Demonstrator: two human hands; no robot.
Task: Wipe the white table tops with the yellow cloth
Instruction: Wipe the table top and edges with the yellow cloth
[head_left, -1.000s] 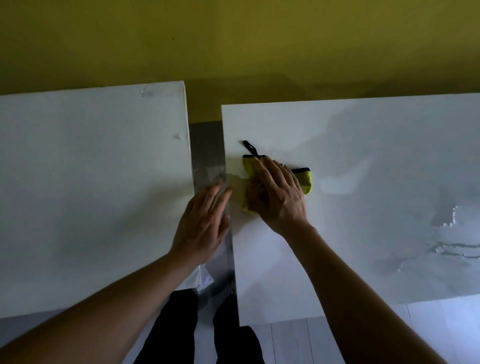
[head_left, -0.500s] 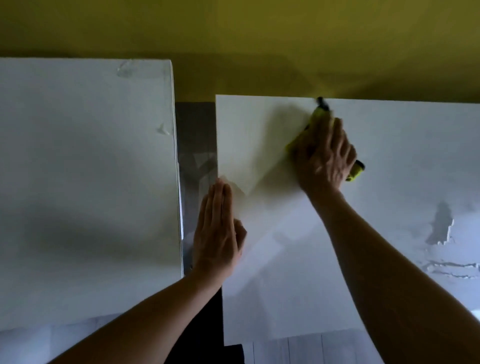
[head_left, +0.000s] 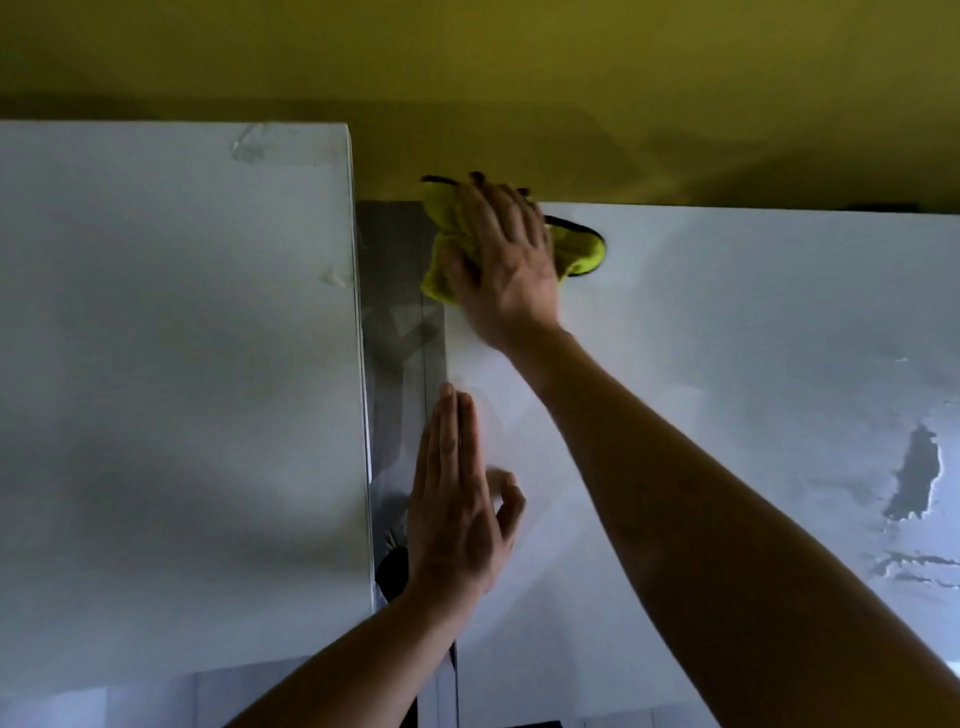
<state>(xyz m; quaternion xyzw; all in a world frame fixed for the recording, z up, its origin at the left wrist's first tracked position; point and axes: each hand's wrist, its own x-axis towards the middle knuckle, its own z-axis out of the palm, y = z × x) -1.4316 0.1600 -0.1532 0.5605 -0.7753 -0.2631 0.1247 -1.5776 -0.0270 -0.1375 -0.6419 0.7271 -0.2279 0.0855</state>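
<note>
1. Nearest the camera: two bare forearms reached forward over the scene, the right one (head_left: 701, 493) crossing from lower right toward upper centre.
2. Left hand (head_left: 457, 499) lay flat, fingers straight and pressed together, thumb spread to the right, palm down on the near left edge of the right worktop (head_left: 727, 364); held nothing.
3. Left of that hand: a narrow gap (head_left: 400, 322) between the two white tops, showing grey floor and a dark shape low down, perhaps clothing, too dim to tell.
4. Left worktop (head_left: 171, 364) stood apart across the gap, its far edge reaching further back than the right one's; scraps of clear tape (head_left: 249, 150) near its far right corner and another on its right edge.
5. Right part of the right worktop: glossy wet streaks and patches (head_left: 914, 478).
6. Further out: right hand (head_left: 506, 254) spread palm down, fingers extended and slightly curved, pressing the yellow cloth (head_left: 582, 254) onto the far left corner of the right worktop.
7. Cloth bunched under the palm, black-trimmed edge showing on the right and at the far side, part of it hanging past the corner over the gap.
8. Farthest: yellow wall (head_left: 571, 78) behind both tops.
</note>
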